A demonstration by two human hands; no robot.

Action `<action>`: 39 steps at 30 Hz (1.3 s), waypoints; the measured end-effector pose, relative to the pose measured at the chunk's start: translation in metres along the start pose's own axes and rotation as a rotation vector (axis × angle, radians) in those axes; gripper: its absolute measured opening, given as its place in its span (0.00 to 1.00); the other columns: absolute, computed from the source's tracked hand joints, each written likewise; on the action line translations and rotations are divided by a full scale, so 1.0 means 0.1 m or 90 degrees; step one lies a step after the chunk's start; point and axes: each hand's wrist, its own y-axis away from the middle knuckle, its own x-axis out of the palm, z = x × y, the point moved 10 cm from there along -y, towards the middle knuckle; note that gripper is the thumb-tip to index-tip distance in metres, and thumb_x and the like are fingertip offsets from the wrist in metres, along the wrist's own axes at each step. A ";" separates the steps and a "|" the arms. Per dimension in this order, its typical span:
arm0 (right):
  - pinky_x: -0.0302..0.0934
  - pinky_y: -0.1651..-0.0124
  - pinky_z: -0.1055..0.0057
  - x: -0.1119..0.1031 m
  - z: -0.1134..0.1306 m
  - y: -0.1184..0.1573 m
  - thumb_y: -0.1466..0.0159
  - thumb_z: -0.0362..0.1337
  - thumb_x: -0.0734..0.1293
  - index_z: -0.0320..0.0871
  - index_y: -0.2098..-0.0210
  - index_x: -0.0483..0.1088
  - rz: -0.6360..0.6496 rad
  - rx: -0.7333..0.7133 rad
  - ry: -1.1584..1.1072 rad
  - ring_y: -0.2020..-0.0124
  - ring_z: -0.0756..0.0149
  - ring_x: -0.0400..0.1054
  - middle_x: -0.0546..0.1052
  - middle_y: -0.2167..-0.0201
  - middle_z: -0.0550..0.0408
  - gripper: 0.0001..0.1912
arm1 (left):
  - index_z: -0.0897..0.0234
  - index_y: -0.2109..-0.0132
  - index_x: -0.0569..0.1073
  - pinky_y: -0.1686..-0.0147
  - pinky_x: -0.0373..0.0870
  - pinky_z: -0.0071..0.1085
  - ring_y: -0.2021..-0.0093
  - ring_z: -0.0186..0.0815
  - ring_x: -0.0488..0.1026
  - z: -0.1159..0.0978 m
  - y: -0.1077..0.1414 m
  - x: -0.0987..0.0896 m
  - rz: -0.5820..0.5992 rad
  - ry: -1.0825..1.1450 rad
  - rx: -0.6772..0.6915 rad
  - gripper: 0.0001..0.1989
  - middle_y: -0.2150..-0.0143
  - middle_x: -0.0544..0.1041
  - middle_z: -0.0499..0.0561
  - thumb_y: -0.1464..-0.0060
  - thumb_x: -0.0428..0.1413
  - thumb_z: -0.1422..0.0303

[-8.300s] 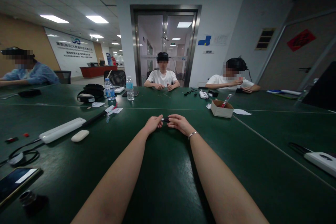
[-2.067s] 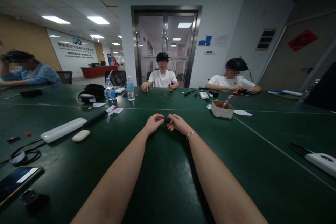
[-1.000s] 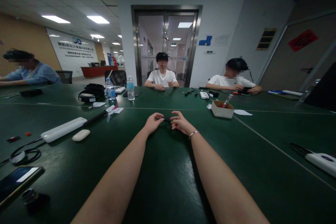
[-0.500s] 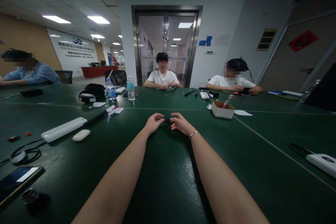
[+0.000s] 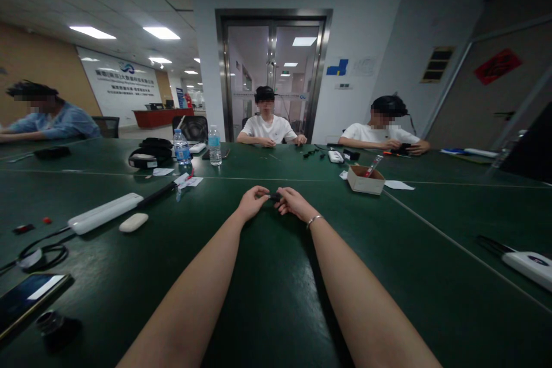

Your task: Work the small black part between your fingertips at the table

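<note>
Above the green table my two hands almost meet around a small dark object, too small to name. My left hand pinches its left end between thumb and fingertips. On the other end, the fingers of my right hand are closed, with a bracelet at that wrist. Part of the object is hidden behind the fingertips.
To the left lie a long white device, a white oval object, a phone and a black cylindrical piece. Water bottles and a small open box stand farther off. Several people sit around the table.
My right hand has shifted slightly left and closed onto the dark object's right end. My left hand stays put. Across the table, a person's hands have moved apart.
</note>
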 end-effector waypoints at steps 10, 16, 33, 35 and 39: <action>0.65 0.83 0.79 0.00 0.04 0.03 0.39 0.37 0.63 0.42 0.59 0.58 -0.007 -0.004 -0.012 0.82 0.72 0.68 0.69 0.73 0.56 0.11 | 0.66 0.59 0.72 0.69 0.66 0.27 0.70 0.30 0.68 0.03 -0.01 0.00 0.002 -0.011 0.002 0.11 0.63 0.73 0.53 0.52 0.55 0.69; 0.67 0.78 0.77 0.07 0.17 0.10 0.47 0.26 0.66 0.48 0.53 0.55 0.057 -0.069 -0.036 0.79 0.73 0.70 0.69 0.63 0.56 0.25 | 0.66 0.59 0.72 0.70 0.65 0.27 0.71 0.30 0.67 0.01 0.00 -0.03 -0.007 -0.023 -0.007 0.11 0.63 0.73 0.53 0.52 0.55 0.69; 0.67 0.77 0.80 0.02 0.06 0.07 0.39 0.23 0.62 0.36 0.59 0.64 0.035 -0.023 -0.046 0.80 0.73 0.69 0.73 0.75 0.53 0.10 | 0.64 0.60 0.72 0.71 0.65 0.26 0.71 0.29 0.67 0.08 -0.02 0.00 0.007 -0.017 -0.016 0.10 0.66 0.73 0.51 0.52 0.55 0.68; 0.67 0.76 0.81 0.03 0.07 0.07 0.40 0.21 0.62 0.36 0.59 0.65 0.043 -0.025 -0.051 0.79 0.73 0.69 0.73 0.74 0.53 0.11 | 0.65 0.60 0.72 0.73 0.64 0.25 0.73 0.29 0.66 0.08 -0.01 0.01 0.011 -0.003 -0.035 0.10 0.66 0.72 0.51 0.51 0.54 0.68; 0.68 0.73 0.81 0.07 0.06 0.07 0.43 0.19 0.63 0.36 0.61 0.67 0.073 -0.026 -0.065 0.77 0.74 0.70 0.73 0.73 0.54 0.12 | 0.67 0.61 0.71 0.75 0.62 0.24 0.74 0.29 0.66 0.05 0.01 0.06 0.038 0.035 -0.055 0.10 0.71 0.70 0.49 0.49 0.51 0.67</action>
